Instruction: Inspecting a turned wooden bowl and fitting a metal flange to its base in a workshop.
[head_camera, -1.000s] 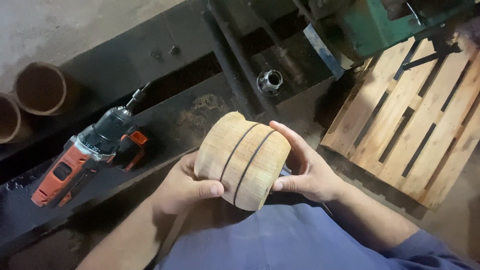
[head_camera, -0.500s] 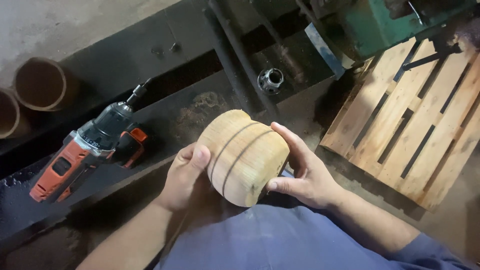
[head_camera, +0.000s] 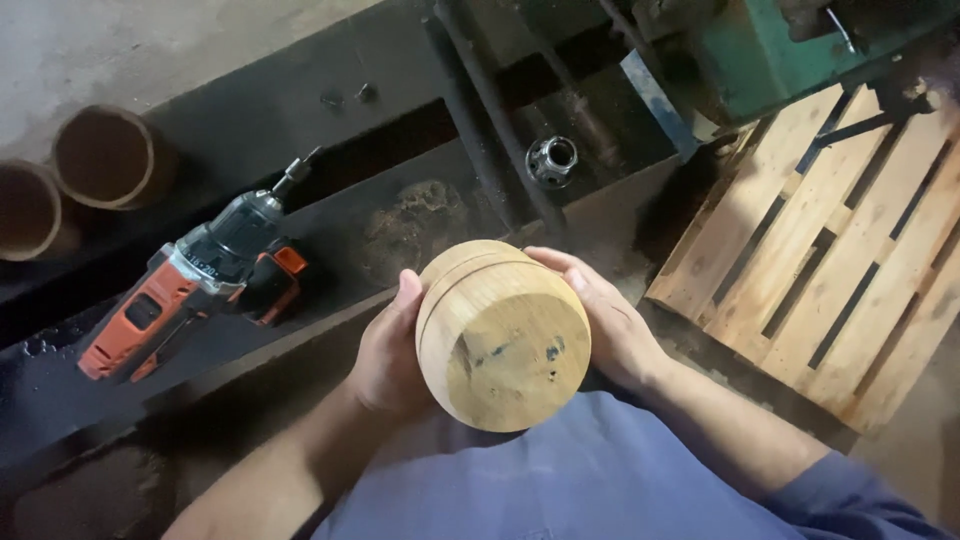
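Head view, left hand (head_camera: 388, 350) and right hand (head_camera: 606, 325) cupped against a turned wooden cylinder (head_camera: 500, 335) above the lap, flat end up — fingertips hidden behind it, orange cordless drill (head_camera: 195, 285) on dark bench (head_camera: 330, 110), clay pots (head_camera: 70, 185) cut off left.

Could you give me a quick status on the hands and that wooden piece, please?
Left hand and right hand grip wooden cylinder, flat end up. Cordless drill lies apart, left. Nothing in the way.

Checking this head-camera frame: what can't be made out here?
- Head view: far end of the wooden cylinder faces away.
- Palms of the left hand and right hand are hidden against the wood.
- Left brown pot is cut by the frame edge.
- Green machine is cut by the top edge.
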